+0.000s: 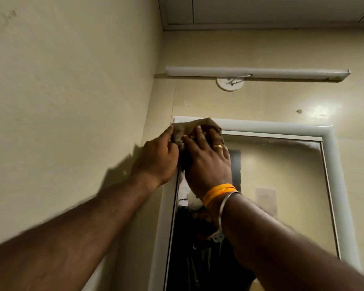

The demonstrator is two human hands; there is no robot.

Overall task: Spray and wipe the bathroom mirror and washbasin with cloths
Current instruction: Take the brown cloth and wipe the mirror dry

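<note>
Pressing both hands on the brown cloth [194,128] at the mirror's [282,185] upper left corner, mid-frame, you had your left hand [156,158] pinching its edge and your right hand [208,160] laid flat, fingers spread over it. Better, I judge, to keep the soft, bunched fabric flat along the smooth, rounded white frame [271,126]. The glass near its top edge looked hazy. The washbasin lay outside the frame.

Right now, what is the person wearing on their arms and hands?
Both forearms are bare, no sleeves showing. The right hand has a gold ring on one of its fingers, and its wrist carries an orange band beside a thin silver bangle. The left hand wears nothing visible.
</note>
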